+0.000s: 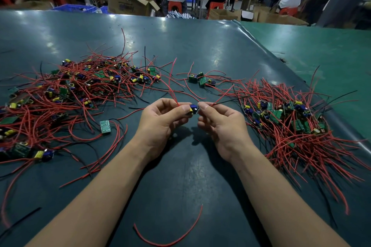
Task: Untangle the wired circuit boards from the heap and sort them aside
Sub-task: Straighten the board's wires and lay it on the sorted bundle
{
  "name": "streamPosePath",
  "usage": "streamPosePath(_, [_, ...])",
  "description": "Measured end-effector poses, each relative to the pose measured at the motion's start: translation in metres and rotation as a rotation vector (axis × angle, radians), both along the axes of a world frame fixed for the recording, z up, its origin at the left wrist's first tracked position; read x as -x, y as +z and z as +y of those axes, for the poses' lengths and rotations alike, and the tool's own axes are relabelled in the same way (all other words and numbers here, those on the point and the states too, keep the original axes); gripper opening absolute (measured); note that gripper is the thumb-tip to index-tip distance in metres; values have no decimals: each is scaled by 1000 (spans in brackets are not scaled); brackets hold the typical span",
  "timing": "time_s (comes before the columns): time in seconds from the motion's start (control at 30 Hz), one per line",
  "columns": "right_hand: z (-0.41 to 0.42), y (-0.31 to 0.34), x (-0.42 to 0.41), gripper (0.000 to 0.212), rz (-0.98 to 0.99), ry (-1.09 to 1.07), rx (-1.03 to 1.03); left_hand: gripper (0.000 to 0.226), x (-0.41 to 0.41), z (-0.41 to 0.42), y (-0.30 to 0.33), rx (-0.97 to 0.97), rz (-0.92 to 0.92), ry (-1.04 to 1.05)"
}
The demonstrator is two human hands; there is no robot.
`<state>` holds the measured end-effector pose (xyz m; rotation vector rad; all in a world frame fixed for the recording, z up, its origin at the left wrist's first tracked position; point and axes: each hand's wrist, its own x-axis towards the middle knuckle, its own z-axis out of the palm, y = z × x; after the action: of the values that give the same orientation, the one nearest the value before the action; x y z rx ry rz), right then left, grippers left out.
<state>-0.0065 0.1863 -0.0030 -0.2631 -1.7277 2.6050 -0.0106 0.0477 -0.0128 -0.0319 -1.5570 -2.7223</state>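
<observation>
Dark green matting is carrying everything. Left of the grip, the big heap of red-wired boards is sprawling; right of it, a second pile is fanning its wires toward the person. Both hands are pinching one small board just above the mat, its long axis lying crosswise: left hand on one end, right hand on the other. Its red wires are pointing away.

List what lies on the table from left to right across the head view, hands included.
Big tangled heap of boards and red wires → lone green board → left hand → small board held between both hands → right hand → sorted pile of boards.
</observation>
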Motion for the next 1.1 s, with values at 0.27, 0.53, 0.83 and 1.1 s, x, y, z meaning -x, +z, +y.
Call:
streamPosePath(0.27, [3,0,3,19,3,71,73,11,2,-2,2,-12,-92,-45])
streamPosePath(0.53, [1,-4,3,8,-5,1,-136,21,2,1,-7,194,52,41])
streamPosePath(0.83, [1,-4,1,16,4,1,-132,26,5,0,-9,141,76,65])
streamPosePath(1.1, [2,-1,-2,17,37,-21,-149,25,3,1,-9,199,82,39])
